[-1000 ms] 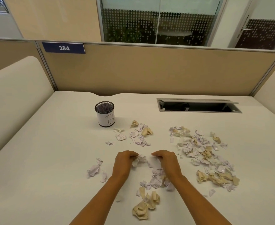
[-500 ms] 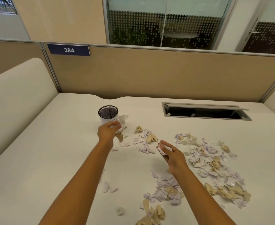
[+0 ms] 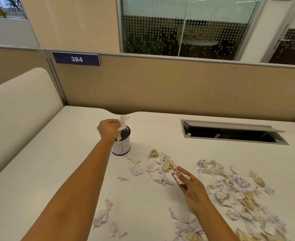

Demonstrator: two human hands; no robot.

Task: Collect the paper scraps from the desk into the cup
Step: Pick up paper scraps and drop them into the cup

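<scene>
A black mesh cup [image 3: 123, 146] with a white label marked "B" stands on the white desk [image 3: 38, 171]. My left hand [image 3: 108, 128] is at the cup's rim, shut on a bunch of white and tan paper scraps [image 3: 122, 121] hanging over its mouth. My right hand [image 3: 189, 184] hovers palm-up above the desk middle, fingers curled on a small white scrap [image 3: 181, 178]. Several crumpled white and tan scraps [image 3: 233, 190] lie scattered to the right, a smaller cluster [image 3: 158, 166] lies near the cup, and more [image 3: 102, 217] lie at the front.
An open cable hatch [image 3: 230, 132] is sunk into the desk at the back right. A beige partition [image 3: 160, 87] with a "384" plate closes the back. A cream side panel [image 3: 16, 110] rises on the left.
My left hand carried its scraps from the desk middle up to the cup's mouth. My right hand lifted off the pile with a small scrap and stays hovering.
</scene>
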